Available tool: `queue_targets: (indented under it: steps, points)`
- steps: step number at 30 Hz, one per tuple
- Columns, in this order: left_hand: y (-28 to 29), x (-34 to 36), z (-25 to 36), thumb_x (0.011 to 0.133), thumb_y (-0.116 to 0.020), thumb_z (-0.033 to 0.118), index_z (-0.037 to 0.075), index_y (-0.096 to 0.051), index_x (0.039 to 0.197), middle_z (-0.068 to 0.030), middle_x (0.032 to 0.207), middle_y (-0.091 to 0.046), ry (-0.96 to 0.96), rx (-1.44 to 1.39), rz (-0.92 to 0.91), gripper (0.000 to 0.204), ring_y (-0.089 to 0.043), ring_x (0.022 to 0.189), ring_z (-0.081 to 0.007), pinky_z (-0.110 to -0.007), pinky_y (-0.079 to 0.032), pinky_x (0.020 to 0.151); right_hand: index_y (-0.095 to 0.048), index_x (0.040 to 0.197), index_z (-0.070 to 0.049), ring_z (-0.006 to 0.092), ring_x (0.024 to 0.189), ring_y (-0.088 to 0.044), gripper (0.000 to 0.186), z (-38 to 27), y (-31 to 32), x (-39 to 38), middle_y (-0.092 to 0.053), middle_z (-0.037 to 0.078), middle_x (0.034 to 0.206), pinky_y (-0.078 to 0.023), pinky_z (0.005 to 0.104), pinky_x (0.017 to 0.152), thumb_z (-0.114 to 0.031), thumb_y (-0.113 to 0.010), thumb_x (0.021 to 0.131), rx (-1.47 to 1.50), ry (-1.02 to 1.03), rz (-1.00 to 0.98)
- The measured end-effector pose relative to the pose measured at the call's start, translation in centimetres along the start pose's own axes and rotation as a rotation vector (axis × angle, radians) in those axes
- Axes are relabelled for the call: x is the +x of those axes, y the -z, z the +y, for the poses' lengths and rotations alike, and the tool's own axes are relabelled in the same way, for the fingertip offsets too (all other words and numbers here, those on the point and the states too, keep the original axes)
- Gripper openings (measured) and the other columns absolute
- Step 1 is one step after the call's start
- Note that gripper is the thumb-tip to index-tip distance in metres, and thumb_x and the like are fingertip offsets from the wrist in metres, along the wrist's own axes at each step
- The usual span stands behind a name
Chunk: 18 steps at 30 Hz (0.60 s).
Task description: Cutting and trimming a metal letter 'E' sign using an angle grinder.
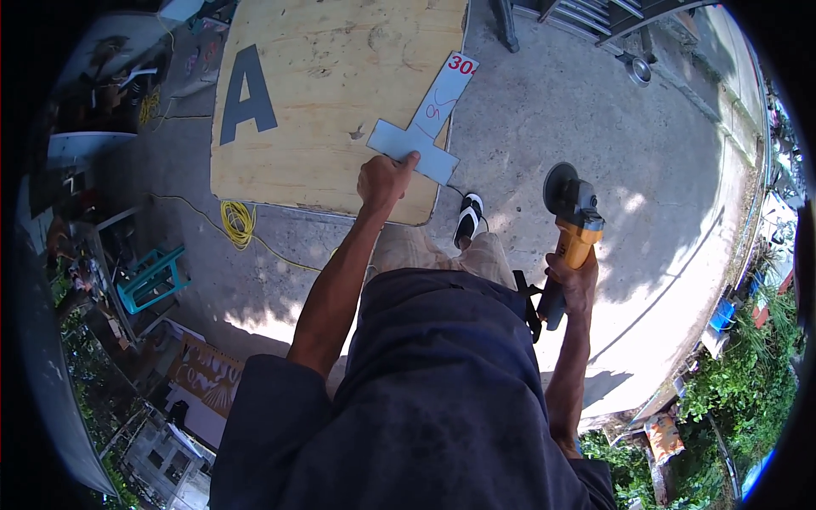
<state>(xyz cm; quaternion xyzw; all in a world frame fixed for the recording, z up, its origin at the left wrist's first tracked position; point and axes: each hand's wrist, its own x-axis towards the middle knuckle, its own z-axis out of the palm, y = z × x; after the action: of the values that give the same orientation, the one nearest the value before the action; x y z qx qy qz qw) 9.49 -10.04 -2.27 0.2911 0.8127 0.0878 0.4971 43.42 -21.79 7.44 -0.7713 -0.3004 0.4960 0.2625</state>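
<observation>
My left hand [384, 180] is closed on the near edge of a flat, pale T-shaped piece [435, 119], with the thumb on its top face. This piece lies over the right edge of a plywood board [323, 170], its stem pointing away and to the right. Red and dark marks show on its stem. In my right hand [575, 285] is an orange and black angle grinder [578, 238], held out to the right above the concrete, away from the board. The grinder's dark disc [559, 188] points away from me; whether it spins I cannot tell.
A grey letter A [248, 95] lies on the board's left part. Yellow cable [238, 223] is coiled on the concrete floor [518, 110] at left, near a teal plastic stool [153, 280]. A shoe [468, 219] stands beside the board's near right corner. A metal bowl [638, 71] sits far right.
</observation>
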Motion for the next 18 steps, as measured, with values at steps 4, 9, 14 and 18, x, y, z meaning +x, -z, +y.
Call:
queue_targets:
  steps: [4, 9, 14, 18]
  points:
    - [1.0, -0.2, -0.7, 0.084, -0.081, 0.038, 0.004, -0.069, 0.095, -0.013, 0.082, -0.072, -0.543, 0.387, 0.347, 0.037, -0.069, 0.079, -0.0377, -0.046, -0.053, 0.078, -0.057, 0.116, 0.0, 0.0194, 0.074, -0.066, 0.056, -0.6, 0.3, 1.2, -0.062, 0.007, 0.09, -0.059, 0.033, 0.066, -0.019, -0.08, 0.07, 0.094, 0.015, -0.051]
    - [3.2, 3.2, -1.8, 0.091, -0.07, 0.024, 0.003, -0.04, 0.152, -0.0175, 0.157, -0.042, -1.239, 0.585, 0.2, 0.071, -0.037, 0.147, -0.0344, -0.045, -0.035, 0.118, -0.058, 0.114, -0.001, 0.0178, 0.07, -0.065, 0.054, -2.1, -0.3, 2.3, -0.063, 0.008, 0.087, -0.058, 0.0325, 0.064, -0.016, -0.08, 0.067, 0.144, -0.002, -0.113]
    - [1.8, 4.6, -3.1, 0.095, -0.066, 0.028, 0.002, -0.037, 0.155, -0.0156, 0.164, -0.032, -1.315, 0.721, 0.138, 0.071, -0.026, 0.154, -0.0329, -0.048, -0.024, 0.124, -0.056, 0.116, 0.001, 0.0191, 0.066, -0.067, 0.055, -3.7, -1.5, 2.5, -0.062, 0.007, 0.083, -0.06, 0.034, 0.063, -0.015, -0.079, 0.068, 0.312, -0.041, -0.101]
    - [0.1, 4.2, -2.8, 0.095, -0.065, 0.028, -0.002, -0.038, 0.153, -0.0161, 0.165, -0.031, -1.33, 0.655, 0.156, 0.071, -0.023, 0.155, -0.0331, -0.049, -0.019, 0.126, -0.056, 0.117, 0.0, 0.019, 0.065, -0.068, 0.058, -5.4, -2.7, 2.5, -0.063, 0.007, 0.084, -0.061, 0.0334, 0.061, -0.017, -0.086, 0.07, 0.317, -0.081, -0.106]
